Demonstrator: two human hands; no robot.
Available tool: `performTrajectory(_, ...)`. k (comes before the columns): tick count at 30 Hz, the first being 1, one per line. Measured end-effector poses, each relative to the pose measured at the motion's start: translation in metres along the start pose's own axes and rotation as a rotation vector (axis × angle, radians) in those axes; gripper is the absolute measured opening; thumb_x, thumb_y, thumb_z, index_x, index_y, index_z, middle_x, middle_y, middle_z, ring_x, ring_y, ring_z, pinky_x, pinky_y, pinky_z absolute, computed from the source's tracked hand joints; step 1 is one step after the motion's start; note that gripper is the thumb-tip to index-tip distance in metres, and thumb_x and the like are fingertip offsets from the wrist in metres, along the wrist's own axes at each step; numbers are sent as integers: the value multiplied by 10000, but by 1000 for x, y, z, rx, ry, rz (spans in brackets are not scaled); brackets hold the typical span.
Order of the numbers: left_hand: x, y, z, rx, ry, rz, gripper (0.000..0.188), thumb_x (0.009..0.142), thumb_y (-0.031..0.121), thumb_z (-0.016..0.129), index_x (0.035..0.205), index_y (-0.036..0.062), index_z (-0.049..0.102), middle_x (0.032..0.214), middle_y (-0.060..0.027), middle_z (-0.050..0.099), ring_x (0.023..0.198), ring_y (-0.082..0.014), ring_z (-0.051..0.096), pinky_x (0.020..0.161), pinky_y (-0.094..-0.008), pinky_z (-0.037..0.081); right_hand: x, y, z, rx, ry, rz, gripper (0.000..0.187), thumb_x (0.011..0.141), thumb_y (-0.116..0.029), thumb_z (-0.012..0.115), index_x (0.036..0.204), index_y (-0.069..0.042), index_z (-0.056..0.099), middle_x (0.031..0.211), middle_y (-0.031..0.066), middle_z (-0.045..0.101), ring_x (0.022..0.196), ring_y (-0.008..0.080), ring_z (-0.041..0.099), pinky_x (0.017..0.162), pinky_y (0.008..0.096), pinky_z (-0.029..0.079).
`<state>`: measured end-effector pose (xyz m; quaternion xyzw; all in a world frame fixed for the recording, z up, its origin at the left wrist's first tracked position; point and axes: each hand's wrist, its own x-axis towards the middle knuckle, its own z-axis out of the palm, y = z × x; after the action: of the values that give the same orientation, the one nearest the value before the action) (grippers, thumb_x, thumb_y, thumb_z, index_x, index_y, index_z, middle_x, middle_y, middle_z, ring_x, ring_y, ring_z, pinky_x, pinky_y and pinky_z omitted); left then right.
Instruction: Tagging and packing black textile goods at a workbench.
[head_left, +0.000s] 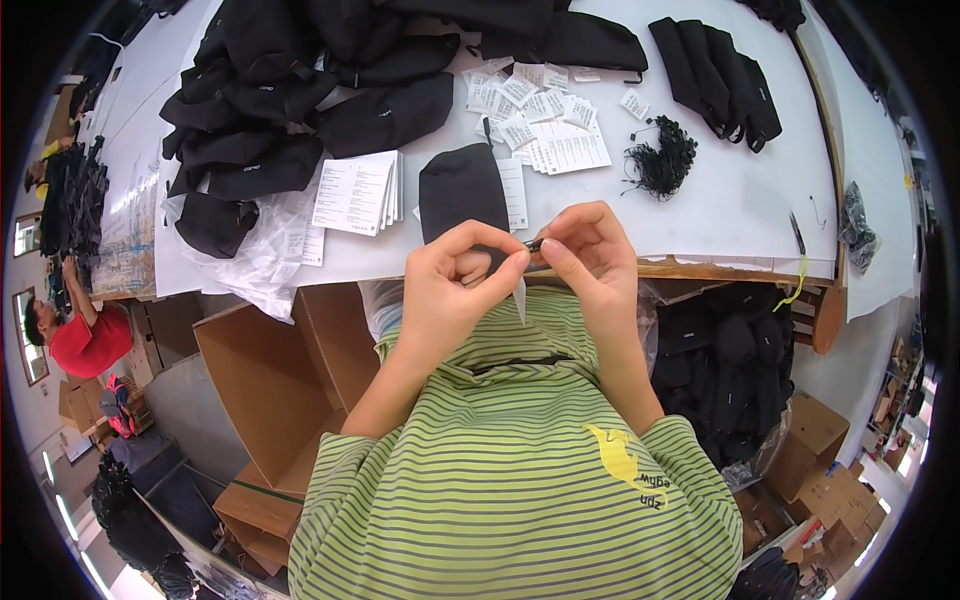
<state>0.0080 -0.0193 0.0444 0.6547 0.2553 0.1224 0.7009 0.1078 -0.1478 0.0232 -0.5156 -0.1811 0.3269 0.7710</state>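
At the table's near edge, both my hands meet fingertip to fingertip. My left hand is closed in a pinch, and my right hand pinches from the other side. Between them is a small dark piece, mostly covered by my fingers; its kind is unclear. A narrow white strip hangs just under my left fingertips. Right behind my hands lies a black fabric pouch, its lower end partly hidden by my left hand. White printed cards show from beneath the pouch.
Black pouches are heaped at the far left, with more at the far right. A stack of white cards, small white labels and a bundle of black cords lie around. An open cardboard box stands below left.
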Motion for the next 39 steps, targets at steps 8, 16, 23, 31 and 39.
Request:
performTrajectory(8,0,0,1,-20,5,-1,76,825,68,687,837,14,634,496,123,312,473,28,221,459,-205,133,-1,1,0,-18,2,-28,207,856,34,633,1031,2,528,935,54,590,883,116,582,803,265,503)
performTrajectory(16,0,-3,2,37,33,27,82,812,72,695,841,18,641,494,116,300,475,19,212,459,-211,136,1,-1,2,-289,-21,-197,171,832,51,638,983,15,568,929,57,601,848,113,589,785,247,471)
performTrajectory(23,37,2,-15,303,-169,177,116,815,35,640,931,32,632,673,11,505,610,-70,418,566,-231,333,7,-1,-4,-277,5,-181,167,841,43,633,987,16,557,915,59,600,838,115,592,775,255,483)
performTrajectory(31,106,-31,-43,1086,-545,583,473,705,-73,653,1134,116,588,1187,-45,555,1135,-268,462,1005,-390,359,5,-17,-33,-70,174,-177,197,845,67,613,1008,3,524,903,65,596,835,121,598,784,277,523)
performTrajectory(39,83,-36,-47,966,-116,849,251,653,-25,713,855,46,583,962,-57,596,941,-278,535,807,-377,442,-5,-21,-77,-382,289,-200,179,875,-19,600,1052,-28,575,881,53,614,819,133,600,765,279,486)
